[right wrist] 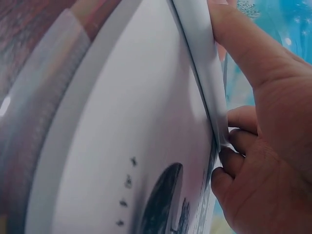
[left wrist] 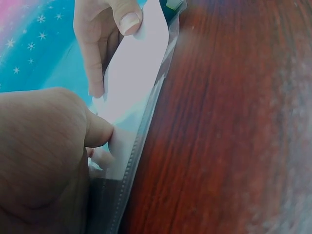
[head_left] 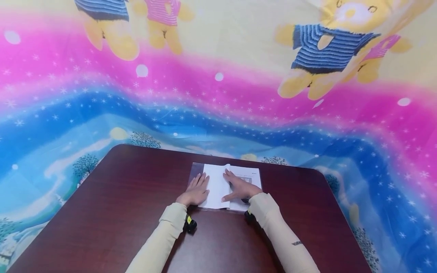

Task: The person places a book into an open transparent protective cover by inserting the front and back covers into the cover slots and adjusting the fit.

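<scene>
An open book (head_left: 254, 175) with a white blank page (head_left: 216, 189) on its left and a printed page on its right lies on the table. Clear plastic cover film (left wrist: 127, 168) shows along its edge. My left hand (head_left: 195, 190) rests on the left part of the white page, fingers extended. Spread over the middle of the book, my right hand (head_left: 241, 187) touches the raised edge of that page with thumb and fingertips. In the right wrist view, the page's folded edge (right wrist: 207, 73) stands up beside the fingers, above a sheet with dark print.
The dark red wooden table (head_left: 136, 182) has rounded far corners. Behind it hangs a pink, blue and yellow cloth (head_left: 218, 102) with bears and snowflakes. Small dark devices (head_left: 190, 223) are strapped at both wrists, below pale sleeves (head_left: 283, 235).
</scene>
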Demonstrator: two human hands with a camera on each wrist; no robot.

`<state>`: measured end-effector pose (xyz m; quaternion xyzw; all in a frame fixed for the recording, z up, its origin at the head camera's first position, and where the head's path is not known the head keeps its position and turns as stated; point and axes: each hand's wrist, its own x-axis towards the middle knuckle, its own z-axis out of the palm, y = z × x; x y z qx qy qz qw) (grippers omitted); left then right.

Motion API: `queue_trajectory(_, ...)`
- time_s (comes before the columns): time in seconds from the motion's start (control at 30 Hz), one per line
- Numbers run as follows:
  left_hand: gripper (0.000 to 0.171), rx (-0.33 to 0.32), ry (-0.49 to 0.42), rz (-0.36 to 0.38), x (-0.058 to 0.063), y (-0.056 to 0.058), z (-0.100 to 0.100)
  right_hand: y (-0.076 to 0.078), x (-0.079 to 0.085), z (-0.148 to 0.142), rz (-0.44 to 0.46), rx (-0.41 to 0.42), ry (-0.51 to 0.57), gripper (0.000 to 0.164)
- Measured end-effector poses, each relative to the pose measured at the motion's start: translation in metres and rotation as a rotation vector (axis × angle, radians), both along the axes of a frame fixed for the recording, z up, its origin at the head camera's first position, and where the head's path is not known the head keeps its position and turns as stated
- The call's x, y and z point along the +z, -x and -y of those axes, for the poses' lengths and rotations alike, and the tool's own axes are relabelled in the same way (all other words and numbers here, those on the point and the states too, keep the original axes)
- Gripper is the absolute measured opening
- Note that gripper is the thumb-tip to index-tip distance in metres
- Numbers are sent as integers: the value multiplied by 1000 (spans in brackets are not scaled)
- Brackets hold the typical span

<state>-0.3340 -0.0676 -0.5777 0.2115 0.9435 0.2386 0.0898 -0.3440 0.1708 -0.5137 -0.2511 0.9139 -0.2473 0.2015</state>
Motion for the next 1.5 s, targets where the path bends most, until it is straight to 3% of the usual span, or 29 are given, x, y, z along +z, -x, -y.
queue_trajectory(0.67,64,-2,11,-3,2,-3,-3,0,-11,12,-59,1,-45,108)
queue_trajectory(1.33,62,-7,-10,-7,24,-14,-3,2,-9,21,-74,12,-90,103)
queue_trajectory(1.5,61,-9,2,-2,25,-16,-3,2,-12,23,-68,13,-111,103)
